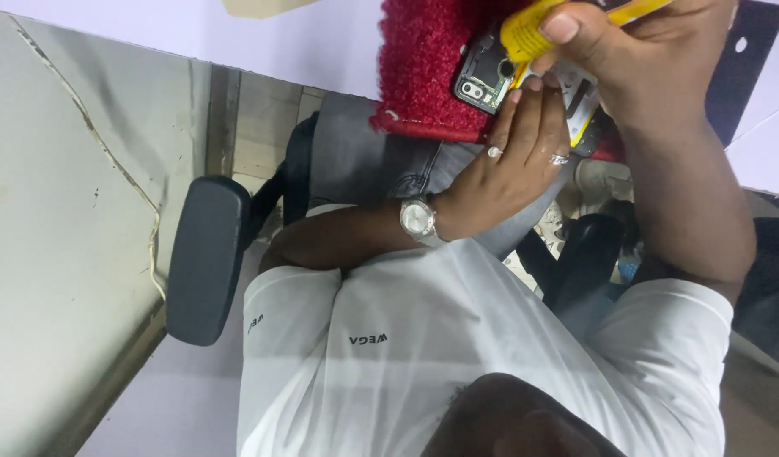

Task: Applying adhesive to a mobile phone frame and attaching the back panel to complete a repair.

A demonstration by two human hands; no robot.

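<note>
Closest to the lens, at the bottom edge of the frame, is the top of a head (525, 419). Above it is a white short-sleeved shirt (457, 355) with both arms reaching toward the top of the frame. The left hand (516, 165), with a silver wristwatch (417, 218) and a ring (494, 152), lies fingers-together and flat against the lower edge of an opened phone (482, 76). It presses and steadies the phone rather than closing around it. The phone sits at the top centre with its back off and its camera module showing. It rests partly on a red fuzzy mat (419, 59), which lies on a pale lavender surface (305, 38). The right hand (635, 51), at the upper right, is clamped around a yellow tool (533, 30), thumb on top, with the tool's end down at the phone's exposed inside. What kind of tip it has cannot be made out. Grey trousers (364, 152) show below the mat, a dark chair armrest (205, 258) stands at the left, and a cracked grey panel (60, 211) fills the far left. The step in hand seems to be work with the tool on the phone's open interior while the other hand braces it. The next move likely calls for a firm left-hand hold, so the phone does not slide on the mat, and small, careful pressure from the right.
</note>
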